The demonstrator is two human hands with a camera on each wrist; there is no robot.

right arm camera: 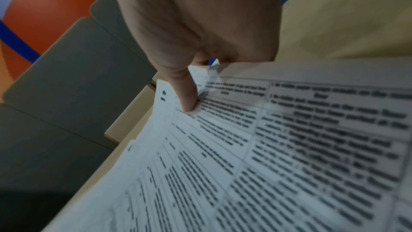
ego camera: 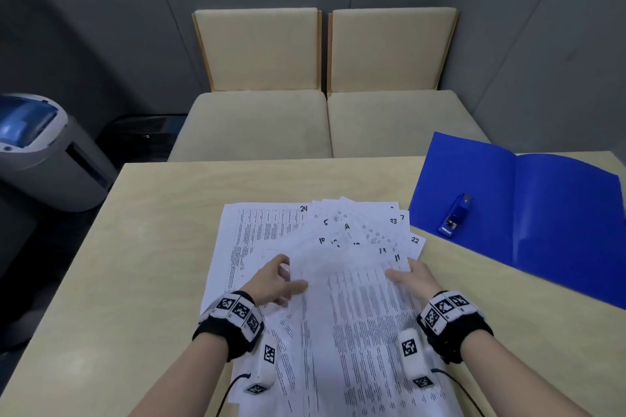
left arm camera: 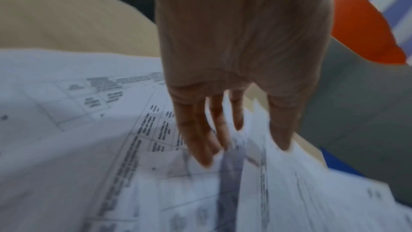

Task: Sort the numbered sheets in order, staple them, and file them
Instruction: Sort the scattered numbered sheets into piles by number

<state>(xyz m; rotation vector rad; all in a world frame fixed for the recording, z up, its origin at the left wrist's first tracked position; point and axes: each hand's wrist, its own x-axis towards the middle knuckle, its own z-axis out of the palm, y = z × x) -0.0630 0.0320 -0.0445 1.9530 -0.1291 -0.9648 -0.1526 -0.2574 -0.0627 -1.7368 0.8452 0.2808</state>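
Note:
Several white printed sheets [ego camera: 338, 234] with handwritten corner numbers lie fanned out on the table [ego camera: 152, 247]; 24, 23, 22, 13 and 11 can be read. My right hand [ego camera: 403, 272] pinches the top right corner of the uppermost sheet [ego camera: 355, 315], with the thumb [right arm camera: 185, 94] on top of that sheet [right arm camera: 289, 147] and the fingers hidden beneath. My left hand [ego camera: 271, 278] hovers low over the left part of the pile, fingers [left arm camera: 218, 126] loosely extended onto the sheets [left arm camera: 89, 147]; it is motion-blurred. A blue stapler [ego camera: 455, 215] lies on an open blue folder [ego camera: 542, 213] at the right.
Two beige chairs [ego camera: 257, 125] stand pushed up to the table's far edge. A grey and blue appliance [ego camera: 37, 149] and a black bag [ego camera: 142, 135] sit on the floor at the left. The table's left side is bare wood.

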